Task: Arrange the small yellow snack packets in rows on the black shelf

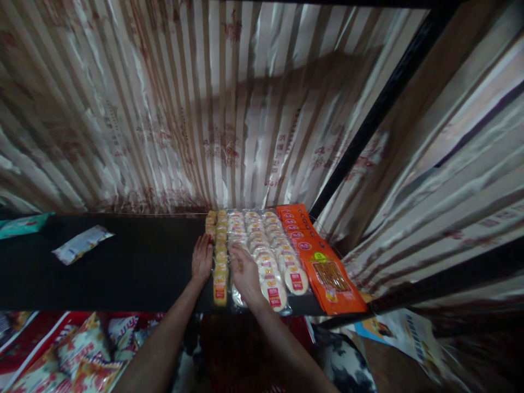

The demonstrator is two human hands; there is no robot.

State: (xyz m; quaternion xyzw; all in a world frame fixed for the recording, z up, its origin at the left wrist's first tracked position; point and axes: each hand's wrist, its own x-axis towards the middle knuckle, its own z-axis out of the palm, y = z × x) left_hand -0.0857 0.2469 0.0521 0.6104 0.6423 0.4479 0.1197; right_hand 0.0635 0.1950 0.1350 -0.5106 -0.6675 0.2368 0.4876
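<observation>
Below the black shelf point(143, 267), a red container point(47, 325) holds snack bags point(84, 344). Dark surface shows along the shelf from the white packet point(83, 244) to the left hand point(202, 261), which lies flat, fingers together, against 2 rows of yellow packs point(220, 286). Over the shelf's front half, the right hand point(244, 271) curls on round white packs point(273, 295); whether it pinches one, I cannot tell.

Over my remote view, I see round, pale, clear-wrapped, red-labelled crackers point(273, 296) overlapping in three columns; small yellow packets point(220, 273) line up just left of the crackers.
</observation>
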